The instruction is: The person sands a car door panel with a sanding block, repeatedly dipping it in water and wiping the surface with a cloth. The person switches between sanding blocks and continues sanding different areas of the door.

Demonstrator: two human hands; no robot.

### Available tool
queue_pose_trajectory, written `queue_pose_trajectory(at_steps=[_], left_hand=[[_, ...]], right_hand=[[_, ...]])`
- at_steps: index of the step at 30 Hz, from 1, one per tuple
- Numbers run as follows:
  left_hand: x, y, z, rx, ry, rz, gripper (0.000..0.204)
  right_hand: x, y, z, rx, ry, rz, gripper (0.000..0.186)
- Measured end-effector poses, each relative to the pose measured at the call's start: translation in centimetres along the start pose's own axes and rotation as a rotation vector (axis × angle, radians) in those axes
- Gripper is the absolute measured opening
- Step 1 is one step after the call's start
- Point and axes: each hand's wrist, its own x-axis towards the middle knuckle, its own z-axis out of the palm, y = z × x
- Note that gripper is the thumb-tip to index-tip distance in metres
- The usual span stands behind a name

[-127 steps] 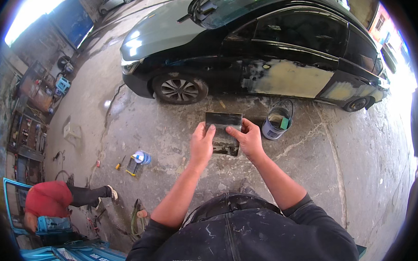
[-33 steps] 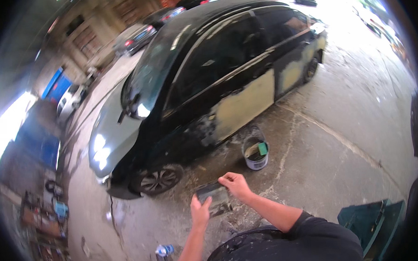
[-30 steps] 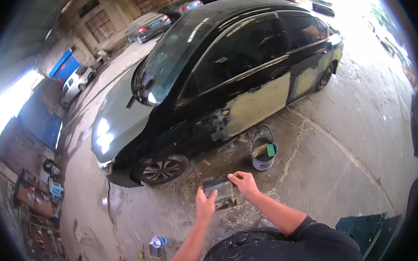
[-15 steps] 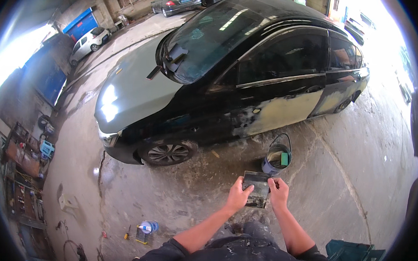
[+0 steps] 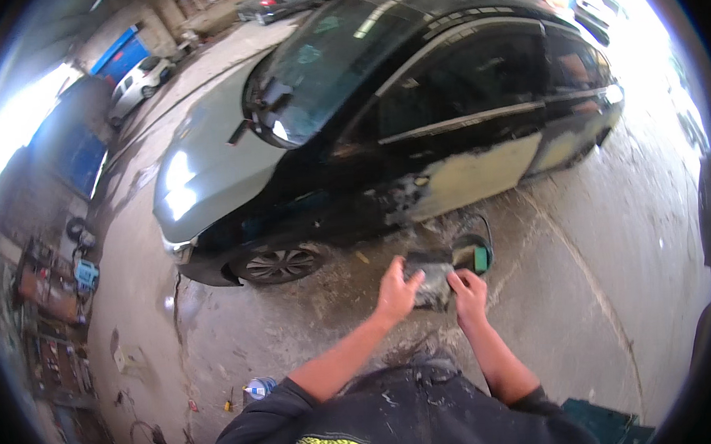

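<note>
A dark, thin sheet of what looks like sandpaper [image 5: 433,285], smeared with grey, is held up in front of me. My left hand [image 5: 397,293] grips its left edge, thumb on top. On its right edge my right hand [image 5: 470,293] pinches with thumb and fingers. Just beyond the right hand stands a bucket [image 5: 462,243] with its handle raised and a green block [image 5: 481,258] inside; the sheet and hand partly hide it. Beyond that is a black car [image 5: 346,183] with beige patches [image 5: 485,181] on its doors and a grey hood [image 5: 221,152].
On the concrete floor at lower left are a blue-and-white can [image 5: 259,387] and a screwdriver [image 5: 228,402]. A cluttered tool shelf [image 5: 53,291] lines the left side. A dark green object [image 5: 598,422] sits at lower right. Other parked cars [image 5: 139,85] stand farther back.
Both hands have lifted forward with the sheet, which now overlaps the bucket more. Its face looks greyer and its angle has changed. The view has shifted and tilted slightly.
</note>
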Motion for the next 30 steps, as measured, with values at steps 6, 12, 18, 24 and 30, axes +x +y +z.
queue_pose_trajectory(at_steps=[6, 12, 18, 24, 30], left_hand=[[5.8, 2.0, 1.9, -0.134, 0.066, 0.061, 0.028], [9.4, 1.5, 4.3, -0.276, -0.037, 0.017, 0.027], [13.7, -0.9, 6.4, -0.258, -0.162, -0.068, 0.031], [19.4, -5.1, 7.4, -0.261, -0.278, -0.079, 0.034], [23.9, -9.7, 9.3, -0.077, -0.501, -0.151, 0.047]], right_hand=[[5.7, -1.4, -0.1, 0.096, -0.057, 0.041, 0.032], [8.5, -0.4, -0.7, 0.277, -0.038, 0.237, 0.023], [10.8, 2.8, -0.1, 0.058, 0.145, 0.172, 0.026], [12.7, 5.5, 1.8, 0.243, 0.271, 0.277, 0.025], [12.7, 7.8, 3.1, 0.106, 0.490, 0.335, 0.021]])
